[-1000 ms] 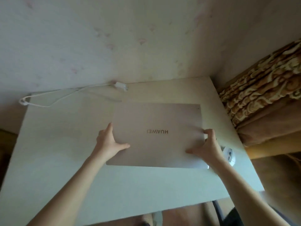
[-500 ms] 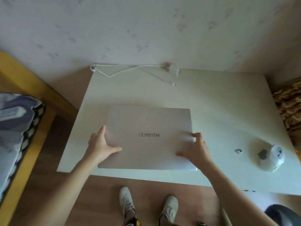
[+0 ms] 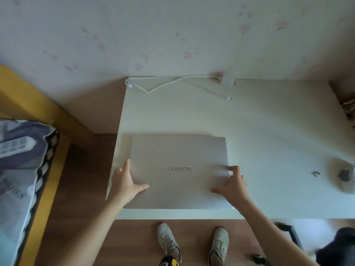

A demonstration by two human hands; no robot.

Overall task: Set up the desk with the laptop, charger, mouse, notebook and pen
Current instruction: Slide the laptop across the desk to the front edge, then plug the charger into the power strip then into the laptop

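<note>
A closed silver laptop (image 3: 178,152) lies flat on the white desk (image 3: 269,131), near its front left corner, logo facing away from me. My left hand (image 3: 125,180) grips the laptop's left edge, thumb on the lid. Gripping its right edge is my right hand (image 3: 231,184), thumb also on the lid. A white charger (image 3: 227,82) sits at the desk's back edge against the wall; its cable (image 3: 163,83) loops left and its plug end (image 3: 227,97) lies on the desk. A white mouse (image 3: 347,176) rests at the far right, cut off by the frame edge.
A small metal piece (image 3: 315,173) lies left of the mouse. A bed with a yellow wooden frame (image 3: 48,116) and patterned bedding (image 3: 17,160) stands left of the desk. My shoes (image 3: 192,242) are on the wooden floor below the desk front. A dark chair (image 3: 288,230) shows at the lower right.
My view has swung left and down, so the bed and floor now show. The laptop has shifted toward the desk's front left corner, with both hands still gripping its sides.
</note>
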